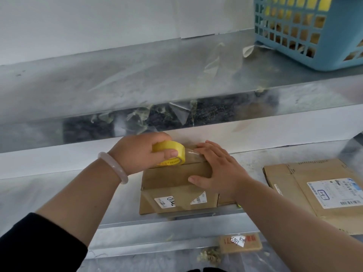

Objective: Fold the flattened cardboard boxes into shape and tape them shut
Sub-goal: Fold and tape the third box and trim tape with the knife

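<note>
brown corrugated cardboard, already folded into a squat box [176, 185], sits on the dull grey metal table [59, 193] in front of me. my left grip [135, 152] is curled round the yellow tape roll [169, 153] at the box's far top edge, with a clear glossy strip running from it. my right grip [218, 169] lies flat, fingers straight, pressing the top. i judge the sealing half done. a flattened box [314, 193] with a white label lies to the right, not yet folded.

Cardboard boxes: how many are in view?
3: a folded box at centre, a flattened box at right, a small box below the shelf edge. Others may be hidden.
</note>
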The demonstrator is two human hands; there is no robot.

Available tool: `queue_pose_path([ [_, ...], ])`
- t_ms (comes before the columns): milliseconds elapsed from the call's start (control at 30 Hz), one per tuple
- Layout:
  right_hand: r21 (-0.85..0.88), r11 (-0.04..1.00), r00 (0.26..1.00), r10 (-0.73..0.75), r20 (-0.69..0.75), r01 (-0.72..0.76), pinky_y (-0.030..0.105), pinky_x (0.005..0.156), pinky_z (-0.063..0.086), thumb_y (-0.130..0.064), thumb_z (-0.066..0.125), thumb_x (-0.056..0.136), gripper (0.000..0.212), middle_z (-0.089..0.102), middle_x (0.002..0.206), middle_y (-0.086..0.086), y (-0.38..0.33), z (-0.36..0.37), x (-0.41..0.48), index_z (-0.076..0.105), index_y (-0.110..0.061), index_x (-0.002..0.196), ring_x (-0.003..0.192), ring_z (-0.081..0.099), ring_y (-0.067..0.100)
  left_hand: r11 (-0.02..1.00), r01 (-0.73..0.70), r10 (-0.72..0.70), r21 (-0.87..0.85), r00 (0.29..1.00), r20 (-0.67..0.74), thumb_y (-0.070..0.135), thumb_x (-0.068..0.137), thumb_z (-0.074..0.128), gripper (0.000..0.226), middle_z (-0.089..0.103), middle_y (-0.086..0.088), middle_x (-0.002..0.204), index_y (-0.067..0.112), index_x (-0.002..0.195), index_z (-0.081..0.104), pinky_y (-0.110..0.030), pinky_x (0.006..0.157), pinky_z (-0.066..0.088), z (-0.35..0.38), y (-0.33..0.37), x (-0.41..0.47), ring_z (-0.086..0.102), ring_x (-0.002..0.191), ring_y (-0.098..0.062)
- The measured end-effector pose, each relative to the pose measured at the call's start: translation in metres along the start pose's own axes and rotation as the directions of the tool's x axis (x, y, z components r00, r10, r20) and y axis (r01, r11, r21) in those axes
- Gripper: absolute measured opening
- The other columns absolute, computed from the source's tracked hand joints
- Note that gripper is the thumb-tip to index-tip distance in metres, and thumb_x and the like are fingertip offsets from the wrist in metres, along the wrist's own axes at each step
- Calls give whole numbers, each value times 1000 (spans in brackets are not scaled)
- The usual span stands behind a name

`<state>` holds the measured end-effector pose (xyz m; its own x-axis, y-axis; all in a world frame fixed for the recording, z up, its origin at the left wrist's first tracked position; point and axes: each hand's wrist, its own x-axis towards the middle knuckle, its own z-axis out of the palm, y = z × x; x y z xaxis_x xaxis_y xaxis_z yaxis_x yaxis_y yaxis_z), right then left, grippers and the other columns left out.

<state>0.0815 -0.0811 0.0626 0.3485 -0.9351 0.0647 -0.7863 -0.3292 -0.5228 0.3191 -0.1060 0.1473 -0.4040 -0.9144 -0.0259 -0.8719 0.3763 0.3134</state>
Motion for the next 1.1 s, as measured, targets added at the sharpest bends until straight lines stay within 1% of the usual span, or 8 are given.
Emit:
queue_pose_path([
  [167, -21, 1000, 1000, -7, -16, 7, 17, 114, 2, -67, 62, 78, 76, 25, 153, -23, -1, -1, -2, 38, -36, 143, 145, 7, -1, 992, -4, 7, 125, 1000, -23, 85, 67, 27, 65, 58, 23, 97, 47, 112, 55, -28, 76, 45, -1, 7, -5, 56, 89, -3],
  [300, -24, 1000, 1000, 7, 2, -7, 16, 113, 1, -78, 48, 70, 86, 23, 154, -26, 0, 0, -2, 35, -38, 145, 145, 6, -3, 963, 79, -82, 258, 997, 2, 77, 79, 42, 46, 57, 25, 110, 53, 118, 46, -19, 66, 35, -9, 6, -7, 53, 94, -2],
  [500, -41, 998, 997, 53, 62, -50, 22, 115, 1, -69, 55, 81, 88, 11, 160, -20, -2, -2, -4, 9, -44, 153, 147, -1, 0, 983, 184, -184, 20, 982, 30, 77, 76, 49, 34, 51, 34, 88, 58, 105, 42, -8, 68, 31, -22, -17, -25, 50, 82, 6],
  [600, -59, 997, 995, 53, 81, -49, 23, 115, 2, -70, 53, 83, 87, 8, 160, -21, -3, -3, -4, 5, -47, 152, 147, -2, 0, 990, 134, -131, 33, 989, -75, 87, 68, 31, 49, 62, 31, 89, 57, 100, 52, -16, 73, 39, -24, -34, -38, 57, 85, 6],
  [767, -62, 997, 995, 43, 91, -38, 25, 116, 3, -80, 41, 75, 89, 10, 158, -26, -2, -1, -5, 7, -49, 152, 146, -3, -3, 999, 38, -43, -37, 988, -150, 81, 68, 40, 53, 55, 40, 93, 52, 107, 62, -13, 74, 36, -14, -51, -49, 52, 91, 13],
  [933, -94, 995, 994, 32, 102, -23, 32, 123, 7, -84, 27, 69, 90, 10, 157, -28, -3, -3, -3, 11, -51, 151, 146, -4, -3, 945, 62, -25, 321, 993, -116, 87, 66, 18, 78, 47, 17, 84, 50, 121, 58, -25, 69, 36, -8, -61, -49, 55, 87, -9],
  [1000, -107, 994, 994, 36, 108, -25, 32, 123, 5, -84, 25, 69, 90, 10, 157, -28, -3, -3, -2, 10, -51, 151, 146, -5, -4, 949, 43, -23, 313, 997, -69, 95, 61, 10, 91, 47, 18, 89, 48, 126, 55, -25, 70, 35, -4, -68, -49, 50, 85, -7],
  [1100, -122, 992, 993, 42, 113, -28, 31, 123, 5, -85, 24, 69, 89, 9, 158, -27, -3, -3, -2, 10, -52, 151, 146, -6, -3, 987, 13, -5, 158, 998, -56, 84, 73, 20, 77, 51, 19, 95, 37, 127, 50, -27, 75, 39, 6, -80, -50, 54, 87, -9],
])
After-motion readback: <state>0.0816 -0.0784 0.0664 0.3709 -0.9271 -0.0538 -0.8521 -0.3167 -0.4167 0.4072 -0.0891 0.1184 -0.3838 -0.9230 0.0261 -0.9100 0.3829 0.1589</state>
